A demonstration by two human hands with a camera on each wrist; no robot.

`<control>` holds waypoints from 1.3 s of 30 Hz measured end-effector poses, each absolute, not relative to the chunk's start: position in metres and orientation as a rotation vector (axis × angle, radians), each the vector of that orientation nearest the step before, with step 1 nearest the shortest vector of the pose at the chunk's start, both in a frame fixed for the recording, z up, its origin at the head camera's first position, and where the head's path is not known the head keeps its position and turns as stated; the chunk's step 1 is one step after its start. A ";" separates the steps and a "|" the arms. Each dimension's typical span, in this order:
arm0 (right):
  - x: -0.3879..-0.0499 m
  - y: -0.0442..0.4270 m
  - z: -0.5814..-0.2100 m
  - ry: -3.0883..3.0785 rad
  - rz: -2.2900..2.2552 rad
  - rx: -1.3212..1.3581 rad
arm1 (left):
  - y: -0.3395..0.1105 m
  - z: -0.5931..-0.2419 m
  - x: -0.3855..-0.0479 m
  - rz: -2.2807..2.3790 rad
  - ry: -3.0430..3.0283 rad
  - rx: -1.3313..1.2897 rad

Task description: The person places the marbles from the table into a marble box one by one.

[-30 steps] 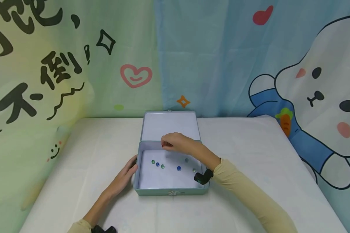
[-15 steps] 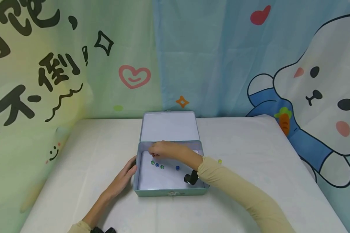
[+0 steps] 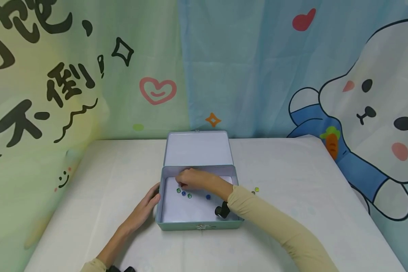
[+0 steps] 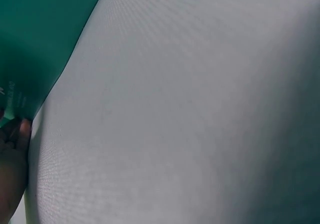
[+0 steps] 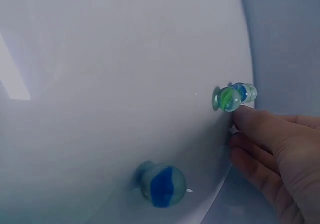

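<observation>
A pale green box point(image 3: 200, 226) with a white inside stands with its lid point(image 3: 198, 149) raised at the back. The left hand point(image 3: 144, 206) rests against its left wall with fingers extended; in the left wrist view the fingers point(image 4: 24, 129) touch the green side. Inside the box, at the back left, the right hand point(image 3: 193, 179) is lowered with thumb and fingertips together around a small marble, mostly hidden. Just in front lie a green marble point(image 3: 178, 190), a blue marble point(image 3: 183, 193) and another green marble point(image 3: 189, 195). A larger-looking blue marble point(image 5: 162, 186) lies apart.
A yellow marble point(image 3: 257, 189) and a darker one point(image 3: 253, 192) lie on the white tabletop point(image 3: 275, 166) right of the box, beside the right sleeve. A printed curtain point(image 3: 221, 68) hangs behind the table.
The right hand has moved left and down into the box, carrying a small red thing in its fingertips. The marbles right of the box have come into view; the left hand stays put.
</observation>
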State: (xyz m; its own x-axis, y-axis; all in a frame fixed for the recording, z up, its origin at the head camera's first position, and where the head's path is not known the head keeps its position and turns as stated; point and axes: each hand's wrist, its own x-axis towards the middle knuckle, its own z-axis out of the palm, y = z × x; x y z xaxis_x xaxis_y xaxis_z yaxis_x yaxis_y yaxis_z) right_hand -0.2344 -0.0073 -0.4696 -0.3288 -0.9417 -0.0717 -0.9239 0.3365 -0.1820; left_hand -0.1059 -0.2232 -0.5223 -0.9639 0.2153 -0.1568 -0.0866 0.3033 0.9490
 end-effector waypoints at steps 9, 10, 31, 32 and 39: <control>-0.234 -0.009 -0.475 2.451 -0.139 -1.617 | -0.222 -0.522 -0.104 1.719 2.309 0.112; -0.234 -0.009 -0.475 2.448 -0.132 -1.620 | -0.222 -0.523 -0.104 1.716 2.305 0.109; -0.217 0.089 -0.407 2.690 -0.805 -1.413 | -0.221 -0.522 -0.103 1.671 2.344 0.085; -0.216 0.102 -0.405 2.739 -0.899 -1.332 | -0.221 -0.522 -0.102 1.672 2.346 0.085; -0.199 0.191 -0.430 2.904 -1.367 -0.544 | -0.223 -0.523 -0.104 1.673 2.354 0.112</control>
State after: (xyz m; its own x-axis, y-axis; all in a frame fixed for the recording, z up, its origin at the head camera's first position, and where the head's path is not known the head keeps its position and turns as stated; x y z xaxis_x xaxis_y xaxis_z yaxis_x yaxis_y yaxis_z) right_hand -0.1993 0.1906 -0.4295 -0.9378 -0.2496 0.2412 -0.3449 0.5928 -0.7277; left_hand -0.1041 -0.2228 -0.5235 -0.9656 0.2060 -0.1585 -0.0820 0.3372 0.9378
